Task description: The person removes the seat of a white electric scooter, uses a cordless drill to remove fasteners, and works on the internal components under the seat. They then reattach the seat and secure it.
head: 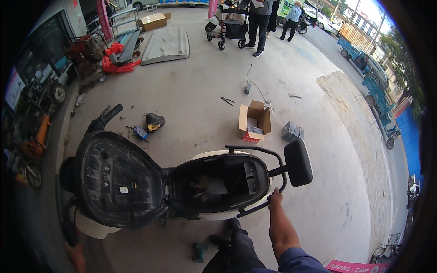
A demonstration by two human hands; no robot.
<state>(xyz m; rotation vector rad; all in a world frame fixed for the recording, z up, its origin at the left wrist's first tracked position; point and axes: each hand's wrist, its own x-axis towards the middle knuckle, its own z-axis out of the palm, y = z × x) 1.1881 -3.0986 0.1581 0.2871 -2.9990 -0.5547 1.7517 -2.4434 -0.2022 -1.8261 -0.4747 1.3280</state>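
Observation:
In front of me stands an electric scooter, its seat [119,181] tipped up with the black underside showing. The storage bucket [235,201] below it lies uncovered, with some things in shadow inside that I cannot make out. My right hand [276,198] is closed around the black tube of the rear grab rail [283,181], beside the padded backrest [298,162]. At the far lower left, my left hand [74,250] is on the near handlebar grip [70,233], partly dark at the picture's rim. The other handlebar grip [113,112] points away from me.
On the concrete lie a cordless power tool [199,252] by my feet, a blue device with leads [140,132], a black saddle [155,121], pliers [227,101] and a charger [247,88]. An opened carton [254,123] stands near a grey battery block [293,131]. People stand beyond.

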